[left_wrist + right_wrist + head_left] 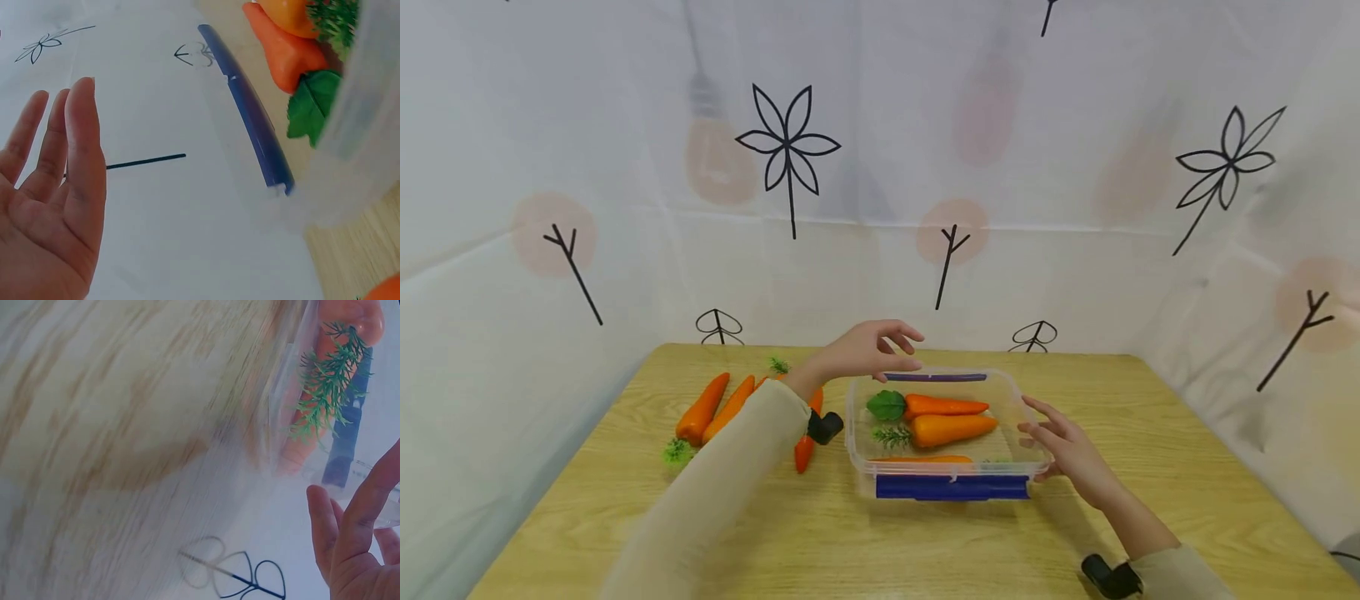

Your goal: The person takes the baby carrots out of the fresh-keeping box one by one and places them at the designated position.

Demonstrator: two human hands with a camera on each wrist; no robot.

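A clear plastic storage box [865,485] stands on the table, with a blue clip [952,487] along its front. Inside lie a carrot [947,406] with a broad green leaf, a thicker orange carrot [955,429] and another along the front wall. My left hand [871,348] hovers over the box's back left corner, fingers loosely extended and holding nothing; in the left wrist view the hand [53,206] is apart from the blue back clip [259,128]. At the right wall, my right hand [1071,458] has its fingers spread, fingertips right at the rim.
To the left of the box, several more carrots [703,408] with green tops lie on the wooden table [790,542], partly hidden by my left sleeve [722,492]. A white patterned curtain [880,183] hangs behind the table and along its sides.
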